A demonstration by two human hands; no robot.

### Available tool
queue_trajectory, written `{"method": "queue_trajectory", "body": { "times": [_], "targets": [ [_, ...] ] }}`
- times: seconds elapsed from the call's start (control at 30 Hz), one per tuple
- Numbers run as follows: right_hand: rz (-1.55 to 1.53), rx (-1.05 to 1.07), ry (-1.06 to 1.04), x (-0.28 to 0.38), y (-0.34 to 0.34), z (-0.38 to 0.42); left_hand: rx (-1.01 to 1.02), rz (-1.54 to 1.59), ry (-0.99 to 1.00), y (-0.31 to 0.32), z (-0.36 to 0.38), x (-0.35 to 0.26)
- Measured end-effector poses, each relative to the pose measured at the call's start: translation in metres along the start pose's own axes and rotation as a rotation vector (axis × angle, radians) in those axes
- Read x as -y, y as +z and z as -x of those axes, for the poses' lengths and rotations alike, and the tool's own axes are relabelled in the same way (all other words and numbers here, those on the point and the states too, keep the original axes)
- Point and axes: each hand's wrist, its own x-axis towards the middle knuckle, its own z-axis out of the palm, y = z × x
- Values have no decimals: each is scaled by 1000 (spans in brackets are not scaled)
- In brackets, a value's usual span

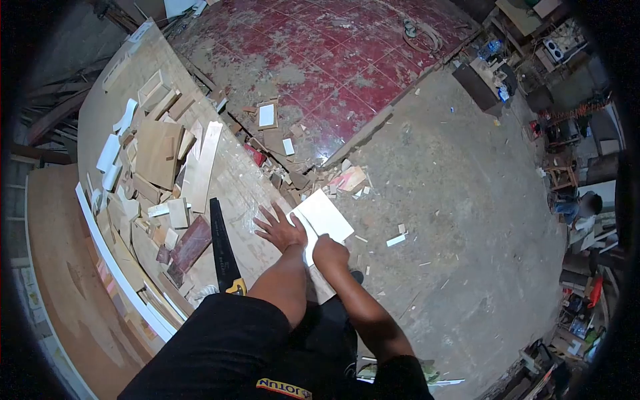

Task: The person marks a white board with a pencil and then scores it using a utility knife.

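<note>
A white board (327, 217) lies at the edge of the wooden workbench (243, 180), with part of it sticking out past the edge. My left hand (280, 229) is open, fingers spread and pressed flat over the bench and the board's left side. On the board's near side, my right hand (330, 253) is closed in a fist. Whatever it grips, if anything, is hidden under the fingers. A dark line runs across the board between the two hands. To the left of my left forearm rests a handsaw (223, 243) with a black blade and yellow handle.
Wood offcuts (158, 153) are piled on the bench's left, beside a dark red wood block (193, 243). Scraps litter the concrete floor (453, 220) and red tiles (320, 53). A person (583, 207) sits far right, near cluttered tools.
</note>
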Motion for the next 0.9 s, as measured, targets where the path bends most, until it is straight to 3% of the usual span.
{"method": "queue_trajectory", "body": {
  "times": [0.2,0.37,0.6,0.73,0.9],
  "targets": [
    [88,156,115,9,-23,20,0,-16,3,-2,0,-1],
    [52,87,80,9,9,-20,-1,-20,-4,2,-3,0],
    [128,145,76,-4,-33,37,6,-38,-1,1,-1,-1],
    [92,110,169,13,-6,-1,-70,-13,10,4,1,-1],
    [0,140,147,22,-11,-18,30,-30,-13,0,-2,-1]
  ]
}}
